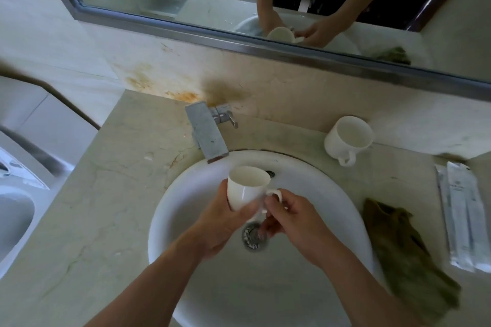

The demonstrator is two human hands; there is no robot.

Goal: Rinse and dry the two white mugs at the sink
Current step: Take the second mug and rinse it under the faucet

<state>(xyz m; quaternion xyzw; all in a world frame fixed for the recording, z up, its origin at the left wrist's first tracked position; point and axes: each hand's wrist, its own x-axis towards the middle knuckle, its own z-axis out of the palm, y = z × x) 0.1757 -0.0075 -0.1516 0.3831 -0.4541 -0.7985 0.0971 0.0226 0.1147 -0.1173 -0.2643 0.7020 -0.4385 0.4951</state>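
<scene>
Head view, hands over the basin: fingers (239, 217) of the left hand (220, 223) curl round the body of the first mug (245, 188), palm beneath it; thumb and forefinger of the right hand (292, 218) pinch the lower part of its handle (276, 194); the other right fingers are bent and appear to hold nothing; the mug is held mouth-up, slightly tilted, over the drain (252, 237) of the sink (170, 202), just in front of the tap (207, 135); second mug (348, 138) sits on the counter (111, 194) behind the rim, well apart. Handling, as judged: glazed ceramic, rigid, fairly light, slippery when wet, liable to chip against basin or tap; a full wrap round the body is safest, with the handle as a steadying hold; green cloth (403, 247), soft and crumpled, lies right of the sink for drying. Writing: the mugs show none; sachets (462, 215) carry a small dark mark, too small to read.
</scene>
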